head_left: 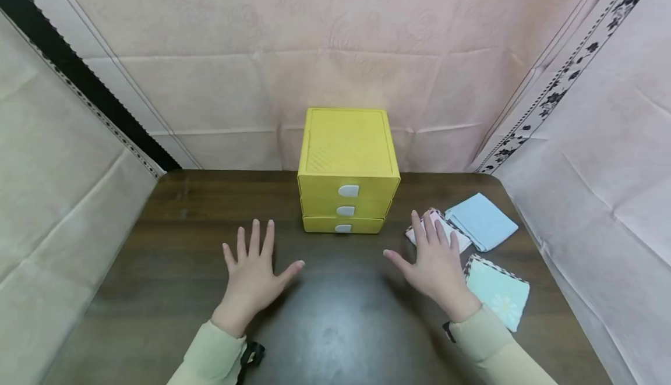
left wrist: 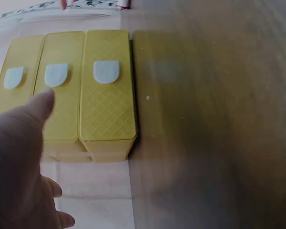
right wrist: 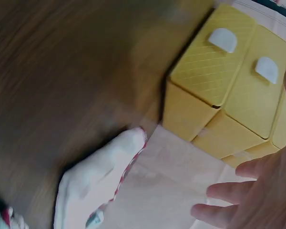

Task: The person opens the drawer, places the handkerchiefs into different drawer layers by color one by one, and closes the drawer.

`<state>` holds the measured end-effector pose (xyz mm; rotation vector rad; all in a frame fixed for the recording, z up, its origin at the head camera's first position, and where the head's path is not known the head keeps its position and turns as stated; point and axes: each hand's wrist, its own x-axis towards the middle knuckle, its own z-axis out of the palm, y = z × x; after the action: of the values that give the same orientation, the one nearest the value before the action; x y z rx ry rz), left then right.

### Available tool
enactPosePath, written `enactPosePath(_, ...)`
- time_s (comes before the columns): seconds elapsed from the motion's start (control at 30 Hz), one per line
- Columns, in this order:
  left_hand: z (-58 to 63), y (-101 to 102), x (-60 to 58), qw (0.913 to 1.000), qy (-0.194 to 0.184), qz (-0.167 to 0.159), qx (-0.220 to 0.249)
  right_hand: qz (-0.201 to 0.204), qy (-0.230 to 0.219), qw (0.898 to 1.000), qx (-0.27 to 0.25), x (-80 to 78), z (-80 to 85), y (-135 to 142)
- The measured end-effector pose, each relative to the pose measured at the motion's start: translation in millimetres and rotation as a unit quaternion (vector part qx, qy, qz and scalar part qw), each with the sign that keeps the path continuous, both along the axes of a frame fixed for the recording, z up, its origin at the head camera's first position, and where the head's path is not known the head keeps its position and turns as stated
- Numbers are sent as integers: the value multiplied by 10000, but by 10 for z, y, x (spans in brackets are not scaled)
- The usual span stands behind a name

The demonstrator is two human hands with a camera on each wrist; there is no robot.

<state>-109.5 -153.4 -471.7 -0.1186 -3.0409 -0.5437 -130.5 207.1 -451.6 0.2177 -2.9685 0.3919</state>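
A yellow three-drawer box point(head_left: 348, 146) with pale tab handles stands at the back of the table, its drawers closed. My left hand point(head_left: 251, 283) is held with fingers spread, in front of the box and to its left; it holds nothing. On the other side my right hand point(head_left: 435, 262) is spread as well, nothing in its grasp. Its fingertips overlap a white folded cloth point(head_left: 461, 238) with a patterned edge in the head view. Beside that lies a light blue folded cloth point(head_left: 482, 222). A mint folded cloth point(head_left: 498, 292) with a flower lies nearer, right of the right wrist.
The dark wooden table point(head_left: 173, 292) carries the box and cloths. A pale fabric curtain point(head_left: 230, 82) hangs directly behind the box, and more fabric closes in the left and right sides. Each wrist wears a dark strap.
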Motion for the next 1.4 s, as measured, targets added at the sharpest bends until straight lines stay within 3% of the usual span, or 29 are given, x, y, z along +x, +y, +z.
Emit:
enactPosePath(0.1,53,-43,-19,9990,-85,-14,440,28,-395,9973,-619,-9,44,-45)
enactPosePath(0.2,149,-74,-57,9925,-103,-27,1217,68,-789,9880,-1326,-27,105,-71)
enactPosePath(0.27,239,-81,-98,9809,-89,-60,1941,64,-996,9787,-1793,-46,159,-73)
enactPosePath(0.37,390,-82,-206,9490,21,-207,3147,158,-1236,9579,-2587,-90,249,-84)
enactPosePath(0.43,479,-61,-291,9235,94,-306,3823,353,-1464,9314,-3313,-109,290,-102)
enactPosePath(0.53,574,-16,-415,8868,-1,-464,4599,774,-1854,8756,-4392,-110,324,-176)
enactPosePath(0.6,626,15,-481,8675,-143,-511,4946,1011,-2132,8309,-5040,-108,330,-267)
enactPosePath(0.63,652,26,-511,8586,-224,-529,5094,1075,-2221,8133,-5269,-109,332,-321)
enactPosePath(0.7,709,45,-565,8451,-323,-548,5308,1136,-2320,7878,-5591,-121,340,-434)
enactPosePath(0.77,775,69,-613,8401,-329,-531,5388,1090,-2385,7718,-5794,-138,344,-530)
enactPosePath(0.8,806,81,-642,8382,-321,-518,5420,1038,-2408,7686,-5835,-149,348,-570)
enactPosePath(1.03,1011,162,-892,8301,-147,-536,5548,733,-2506,7623,-5922,-273,426,-733)
enactPosePath(1.4,1133,319,-1196,8461,-201,-357,5314,326,-2686,7477,-6064,-479,524,-867)
